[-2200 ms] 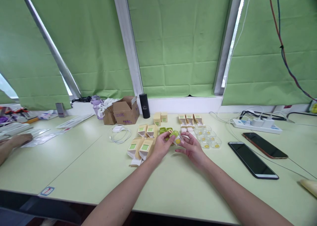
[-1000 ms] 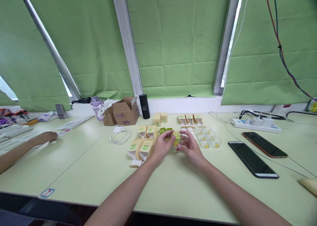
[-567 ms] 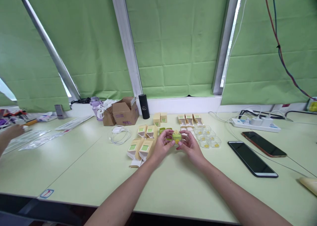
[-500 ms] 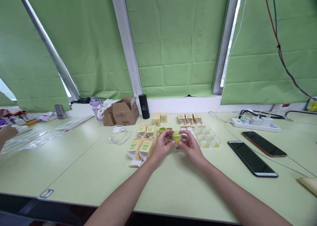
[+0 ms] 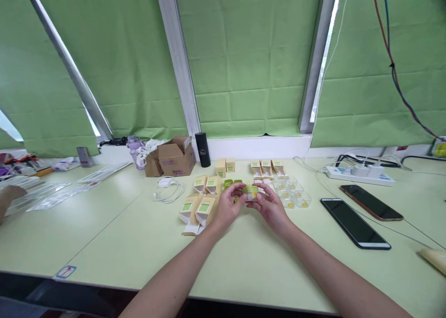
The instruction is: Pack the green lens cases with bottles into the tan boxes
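Green case (image 5: 249,191): btwn both hands, approx. mid table (image 5: 139,253). Blinds (image 5: 244,62), green, hang across the whole back. Table's pale & runs wall to front edge. Carton (image 5: 176,159), brown, stands back L, w/ a dark bottle (image 5: 202,149) just beside it. Strip (image 5: 360,177) lies back R; nearer, 2 phones (image 5: 355,222) side by side, screens dark. L hand (image 5: 230,205) grips the case's L side, thumb + fingers; R hand (image 5: 272,207) grips its R side, same way. Far L, co-worker's hand (image 5: 10,198), partly cut off, is at some flat sheets (image 5: 52,199); can't tell if it's holding any. Boxes (image 5: 208,204), tan: 4 by L hand, 2 behind, 3 back R. Cups (image 5: 288,202), clear w/ yellow bits, cluster just R of R hand. Green pcs (image 5: 228,183) sit behind L hand, partly hidden.
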The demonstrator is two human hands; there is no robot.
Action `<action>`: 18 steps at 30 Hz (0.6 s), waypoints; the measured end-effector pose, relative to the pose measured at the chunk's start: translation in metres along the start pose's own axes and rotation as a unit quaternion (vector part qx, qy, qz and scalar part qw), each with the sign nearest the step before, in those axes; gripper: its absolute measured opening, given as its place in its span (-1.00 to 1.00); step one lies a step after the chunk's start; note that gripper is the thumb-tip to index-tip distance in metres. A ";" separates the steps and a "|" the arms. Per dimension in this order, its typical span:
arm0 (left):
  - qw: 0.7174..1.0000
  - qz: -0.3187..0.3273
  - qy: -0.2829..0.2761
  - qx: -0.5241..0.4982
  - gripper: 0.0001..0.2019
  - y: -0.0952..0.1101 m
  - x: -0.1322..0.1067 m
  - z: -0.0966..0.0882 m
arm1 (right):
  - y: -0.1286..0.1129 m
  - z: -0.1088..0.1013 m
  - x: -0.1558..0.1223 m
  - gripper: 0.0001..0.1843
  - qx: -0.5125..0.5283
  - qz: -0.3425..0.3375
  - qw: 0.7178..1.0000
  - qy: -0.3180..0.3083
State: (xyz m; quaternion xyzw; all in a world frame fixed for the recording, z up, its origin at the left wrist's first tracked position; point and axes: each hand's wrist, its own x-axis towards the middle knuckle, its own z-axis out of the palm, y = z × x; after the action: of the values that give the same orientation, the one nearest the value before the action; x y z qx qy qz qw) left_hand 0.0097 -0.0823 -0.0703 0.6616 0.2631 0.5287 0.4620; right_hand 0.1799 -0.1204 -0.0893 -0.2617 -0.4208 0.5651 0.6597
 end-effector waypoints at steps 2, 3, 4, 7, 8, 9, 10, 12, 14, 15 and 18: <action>1.000 0.004 -0.001 -0.024 -0.58 0.000 -0.001 0.000 | 0.000 -0.002 0.001 -0.49 0.055 0.030 0.998 0.001; 0.999 0.005 -0.003 -0.036 -0.58 0.000 -0.001 0.000 | 0.001 -0.004 0.002 -0.50 0.075 0.042 0.996 0.005; 0.999 0.005 -0.007 -0.046 -0.59 0.000 -0.001 0.000 | 0.001 -0.006 0.003 -0.53 0.091 0.051 0.994 0.012; 0.998 0.000 -0.015 -0.060 -0.60 -0.001 -0.001 0.001 | 0.003 -0.010 0.005 -0.64 0.113 0.068 0.991 0.029; 0.998 -0.001 -0.016 -0.061 -0.61 -0.001 -0.001 0.001 | 0.004 -0.011 0.005 -0.68 0.116 0.070 0.990 0.032; 0.998 -0.003 -0.017 -0.061 -0.61 -0.002 -0.001 0.001 | 0.005 -0.012 0.006 -0.70 0.116 0.071 0.990 0.034; 0.998 -0.005 -0.017 -0.060 -0.62 -0.002 -0.001 0.001 | 0.005 -0.012 0.006 -0.72 0.117 0.070 0.990 0.035; 0.998 -0.007 -0.015 -0.058 -0.63 -0.003 0.000 0.001 | 0.006 -0.013 0.006 -0.71 0.115 0.069 0.990 0.034; 0.998 -0.010 -0.010 -0.053 -0.63 -0.003 0.000 0.001 | 0.006 -0.012 0.005 -0.67 0.113 0.071 0.990 0.035; 0.999 -0.012 -0.009 -0.049 -0.64 -0.003 0.000 0.001 | 0.006 -0.012 0.005 -0.64 0.112 0.073 0.990 0.036; 0.999 -0.017 -0.006 -0.037 -0.65 -0.002 0.000 0.000 | 0.005 -0.012 0.005 -0.55 0.115 0.075 0.990 0.040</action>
State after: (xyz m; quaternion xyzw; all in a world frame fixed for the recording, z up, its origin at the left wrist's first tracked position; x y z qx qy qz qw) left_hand 0.0102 -0.0817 -0.0719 0.6426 0.2517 0.5258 0.4972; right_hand 0.1873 -0.1132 -0.0982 -0.2374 -0.3056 0.6468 0.6572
